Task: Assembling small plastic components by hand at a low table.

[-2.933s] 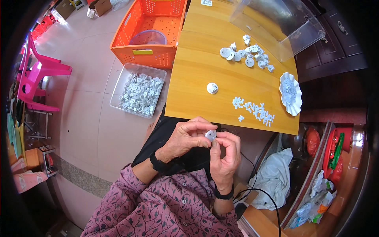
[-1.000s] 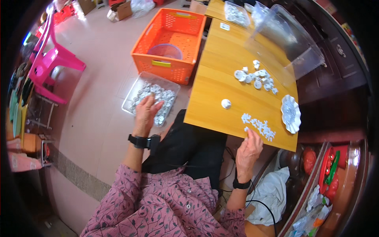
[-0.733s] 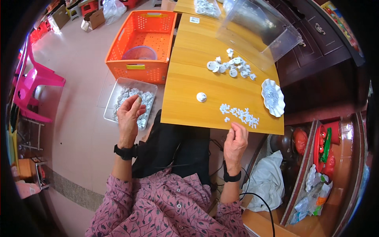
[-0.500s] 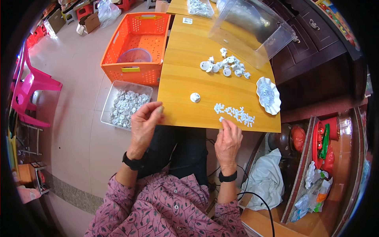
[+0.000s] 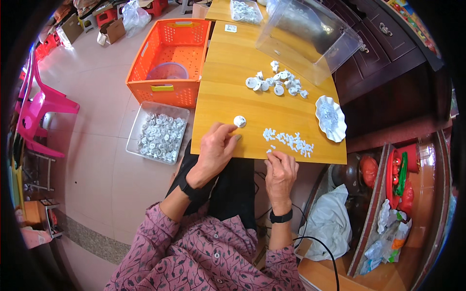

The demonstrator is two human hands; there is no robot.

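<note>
My left hand is over the table's near edge, thumb and forefinger apart. Its forefinger reaches the lower edge of a single round white plastic part; whether it touches cannot be made out. At the near edge, my right hand pinches a small white plastic piece between thumb and forefinger. Beside that hand lies a loose scatter of similar small white pieces. Farther back on the table sits a group of round white parts. A white wavy-rimmed dish of tiny clear-bluish pieces stands at the right.
A clear plastic bin lies at the table's back right. Left of the wooden table stand an orange crate and a clear tub full of round white parts. A pink chair is farther left. Dark drawers flank the right.
My left hand has moved right, from beside the tub to the single round part. My right hand has drawn slightly back toward me from the scatter with a small piece in its fingers.
</note>
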